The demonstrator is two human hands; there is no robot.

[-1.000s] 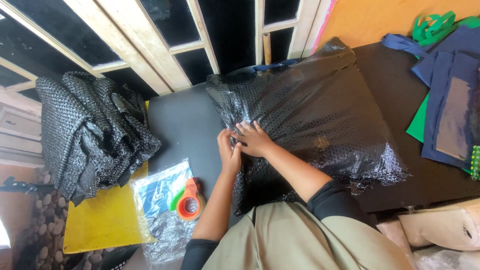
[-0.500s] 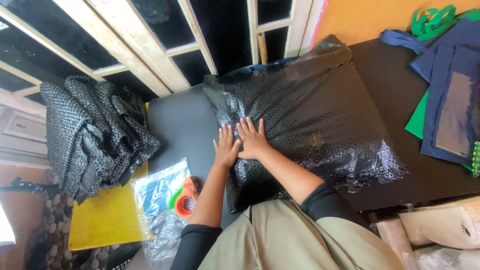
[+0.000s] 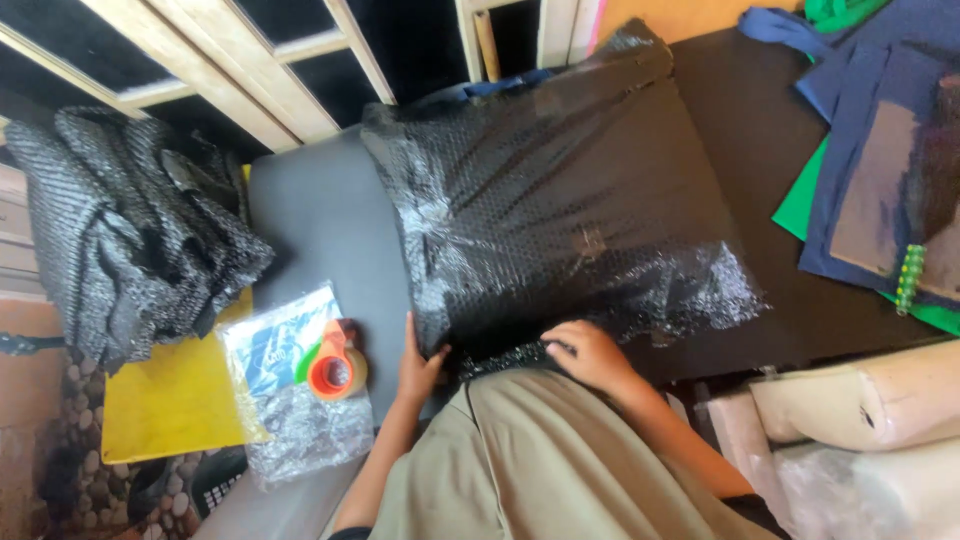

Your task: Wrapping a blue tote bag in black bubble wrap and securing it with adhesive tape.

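Note:
A large flat parcel wrapped in black bubble wrap point(image 3: 560, 210) lies across a grey surface point(image 3: 320, 230) and a dark table point(image 3: 745, 150). My left hand point(image 3: 418, 362) grips its near left corner. My right hand point(image 3: 588, 352) holds the near edge, fingers curled onto the wrap. Just left of my left hand, an orange tape dispenser point(image 3: 335, 368) rests on a clear plastic bag point(image 3: 290, 400).
A heap of black bubble wrap point(image 3: 120, 240) lies at the left above a yellow sheet point(image 3: 170, 410). Dark blue and green fabric pieces point(image 3: 880, 170) cover the right of the table. Wrapped cream bundles point(image 3: 860, 410) sit at the lower right. Wooden window frames point(image 3: 250, 70) run behind.
Both hands left the middle of the parcel's left side and came back to its near edge, the left to the corner and the right further right.

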